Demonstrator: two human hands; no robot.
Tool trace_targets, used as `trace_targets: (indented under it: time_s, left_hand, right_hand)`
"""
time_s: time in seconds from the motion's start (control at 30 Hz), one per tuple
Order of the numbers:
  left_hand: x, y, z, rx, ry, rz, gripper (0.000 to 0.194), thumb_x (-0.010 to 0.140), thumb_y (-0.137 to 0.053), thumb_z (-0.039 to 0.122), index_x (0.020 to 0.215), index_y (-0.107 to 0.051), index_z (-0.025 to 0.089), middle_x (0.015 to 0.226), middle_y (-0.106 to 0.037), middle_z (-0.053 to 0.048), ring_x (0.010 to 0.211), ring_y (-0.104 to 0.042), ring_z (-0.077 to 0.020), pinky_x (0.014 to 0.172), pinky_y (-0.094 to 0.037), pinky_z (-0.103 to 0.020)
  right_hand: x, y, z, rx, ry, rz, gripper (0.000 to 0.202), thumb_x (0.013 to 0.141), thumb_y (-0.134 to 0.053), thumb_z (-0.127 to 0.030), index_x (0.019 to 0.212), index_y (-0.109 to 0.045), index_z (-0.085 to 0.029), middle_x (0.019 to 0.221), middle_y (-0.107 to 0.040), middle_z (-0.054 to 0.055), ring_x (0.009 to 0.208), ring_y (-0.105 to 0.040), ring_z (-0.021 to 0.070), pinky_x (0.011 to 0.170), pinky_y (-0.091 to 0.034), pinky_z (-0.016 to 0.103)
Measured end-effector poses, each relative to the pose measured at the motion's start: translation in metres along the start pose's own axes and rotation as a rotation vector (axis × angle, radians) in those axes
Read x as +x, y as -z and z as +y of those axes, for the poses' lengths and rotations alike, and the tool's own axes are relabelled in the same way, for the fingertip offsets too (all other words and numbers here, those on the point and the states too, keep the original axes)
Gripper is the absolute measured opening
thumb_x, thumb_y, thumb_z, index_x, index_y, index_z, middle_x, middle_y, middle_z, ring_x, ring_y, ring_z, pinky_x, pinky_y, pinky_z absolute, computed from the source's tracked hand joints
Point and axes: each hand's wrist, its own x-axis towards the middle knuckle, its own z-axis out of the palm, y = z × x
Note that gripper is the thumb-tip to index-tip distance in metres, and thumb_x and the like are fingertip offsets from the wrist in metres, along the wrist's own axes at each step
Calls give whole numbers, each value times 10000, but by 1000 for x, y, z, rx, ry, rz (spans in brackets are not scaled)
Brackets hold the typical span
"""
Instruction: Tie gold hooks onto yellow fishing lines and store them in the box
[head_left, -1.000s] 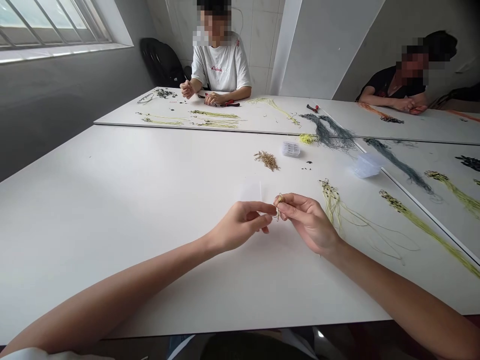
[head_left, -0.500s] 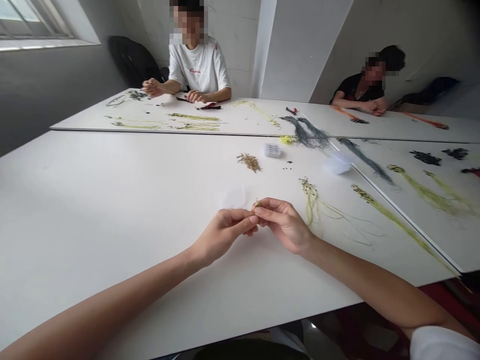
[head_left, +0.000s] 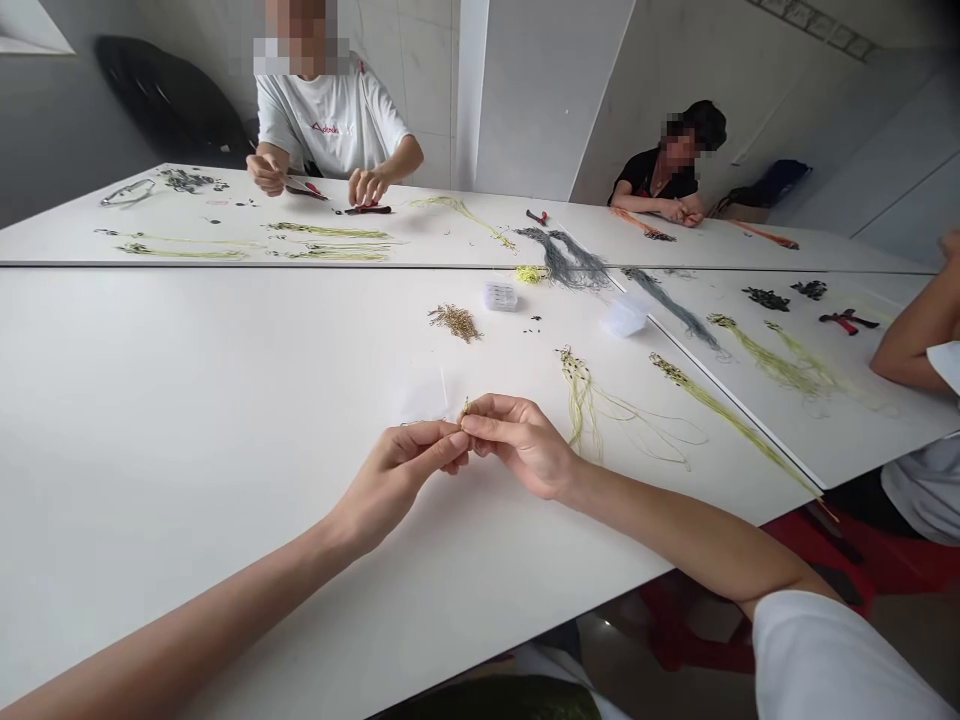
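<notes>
My left hand (head_left: 409, 465) and my right hand (head_left: 517, 440) meet fingertip to fingertip just above the white table (head_left: 225, 400). Out of the right hand's thumb and forefinger pokes a tiny looped end of yellow-green cord (head_left: 466, 404). My left thumb and forefinger are pinched against the same spot; what lies between them is hidden. A clear plastic bag (head_left: 424, 397) lies just behind my left fingers. Right of my hands is a bundle of yellow-green cords (head_left: 577, 390) with dark bits at its top. Farther back sits a pile of small gold-coloured metal pieces (head_left: 456, 322).
Beyond the pile stand a small clear box (head_left: 500, 296) and a translucent container (head_left: 624, 316). Grey-blue cord bundles (head_left: 559, 255) cross the table seam. A second yellow-green bundle (head_left: 697, 400) lies at right. Two people sit across; another person's arm (head_left: 915, 310) rests at the right edge.
My view has turned right, so everything sits farther left and a person's arm at the right has come in. My hands keep the same pinch. The person opposite has lowered a raised hand.
</notes>
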Motion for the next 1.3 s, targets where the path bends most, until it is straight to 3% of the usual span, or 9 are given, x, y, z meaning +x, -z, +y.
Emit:
trace_targets:
  time_s: [0.23, 0.47, 0.83, 1.3]
  left_hand:
    - [0, 5, 2, 81, 7, -1, 279, 894, -559, 413, 1005, -701, 201, 874, -655, -39, 854, -577, -170, 812, -464, -294]
    - [1, 13, 2, 118, -13, 29, 283, 870, -572, 411, 881, -701, 158, 810, -650, -49, 772, -574, -158, 746, -492, -293]
    - [0, 26, 12, 403, -78, -17, 227, 874, -539, 320, 797, -705, 186, 788, -651, -28, 669, -545, -130, 628, -432, -243]
    - [-3, 25, 14, 355, -54, -62, 201, 869, -555, 280, 748, -691, 194, 760, -621, -5, 668, -482, -117, 617, -389, -239]
  right_hand:
    - [1, 8, -5, -22, 16, 45, 130, 745, -743, -315, 797, -700, -203, 856, -654, 19, 616, -447, 102, 645, -385, 287]
    - [-2, 9, -7, 0, -11, 57, 114, 749, -746, -306, 779, -683, -215, 849, -655, 12, 615, -462, 101, 653, -392, 296]
    - [1, 13, -6, 45, -74, 71, 122, 731, -772, -287, 771, -689, -207, 812, -637, 6, 613, -479, 91, 671, -413, 289]
    - [2, 10, -5, 77, -91, 62, 92, 755, -759, -255, 759, -691, -193, 819, -641, 12, 615, -477, 85, 667, -416, 273]
